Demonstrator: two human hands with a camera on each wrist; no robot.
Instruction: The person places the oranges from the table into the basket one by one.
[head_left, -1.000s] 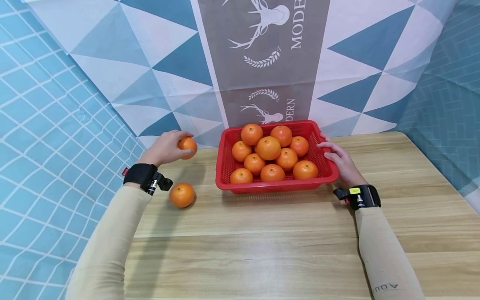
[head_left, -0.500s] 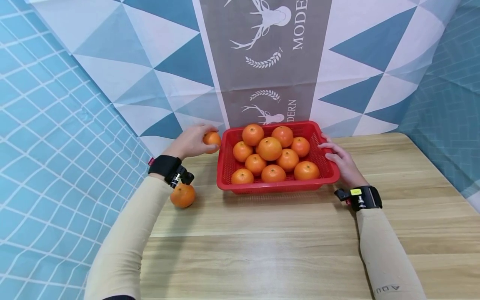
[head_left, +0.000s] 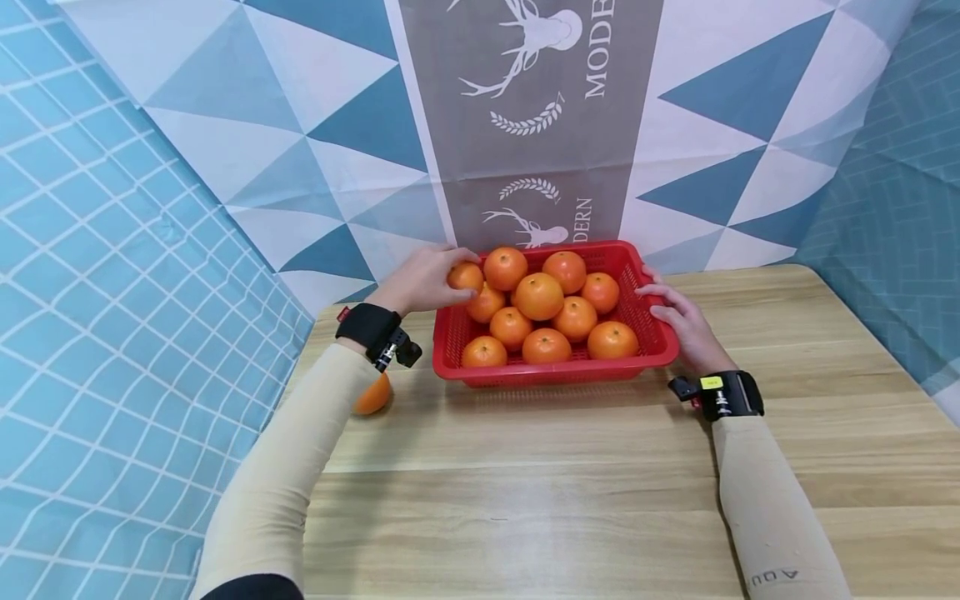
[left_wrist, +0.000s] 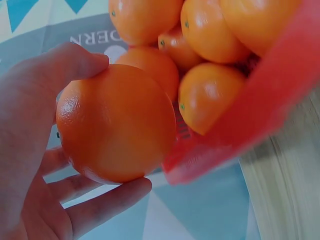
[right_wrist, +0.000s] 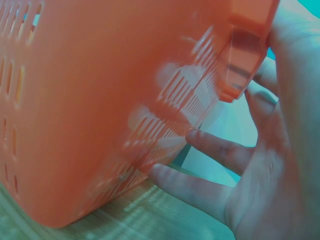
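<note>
My left hand (head_left: 422, 282) grips an orange (head_left: 465, 277) between thumb and fingers, at the back left corner of a red plastic basket (head_left: 555, 372). In the left wrist view this orange (left_wrist: 117, 125) overlaps others in the basket, the thumb along its top and fingertips underneath. Several oranges (head_left: 538, 297) are piled inside the basket. At its right end my right hand (head_left: 686, 327) holds the rim. In the right wrist view two fingertips (right_wrist: 162, 172) meet the slotted outer wall of the basket (right_wrist: 95, 110) below the rim.
One more orange (head_left: 372, 395) lies on the wooden table (head_left: 525, 492), partly hidden behind the left wrist strap. A patterned cloth backdrop (head_left: 360, 167) rises right behind the basket, and a blue tiled-print sheet (head_left: 112, 333) borders the left side.
My left hand has carried the orange rightward from beside the basket to over its back left corner. The right hand and the basket have stayed in place.
</note>
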